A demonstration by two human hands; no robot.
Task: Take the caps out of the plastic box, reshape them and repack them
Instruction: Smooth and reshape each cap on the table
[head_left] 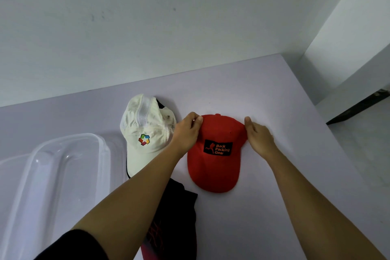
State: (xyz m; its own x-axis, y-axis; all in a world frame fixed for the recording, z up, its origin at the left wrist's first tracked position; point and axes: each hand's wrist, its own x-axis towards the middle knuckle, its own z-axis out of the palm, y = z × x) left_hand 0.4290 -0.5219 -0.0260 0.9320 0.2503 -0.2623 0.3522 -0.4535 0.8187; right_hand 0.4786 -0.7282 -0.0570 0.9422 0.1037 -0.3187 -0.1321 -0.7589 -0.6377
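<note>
A dark cap (177, 217) lies nearest, partly under the left forearm; beyond it the red cap (213, 164) rests on the table (285, 196), brim toward the person; the left hand (185, 133) pinches its crown's left edge, the right hand (260, 138) presses fingers on its right edge; a white cap (145, 131) lies just left; the clear box (63, 164) sits far left, apart.

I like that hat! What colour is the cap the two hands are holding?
Red. The red fabric cap bears a black patch with orange lettering, best seen in the head view.
</note>
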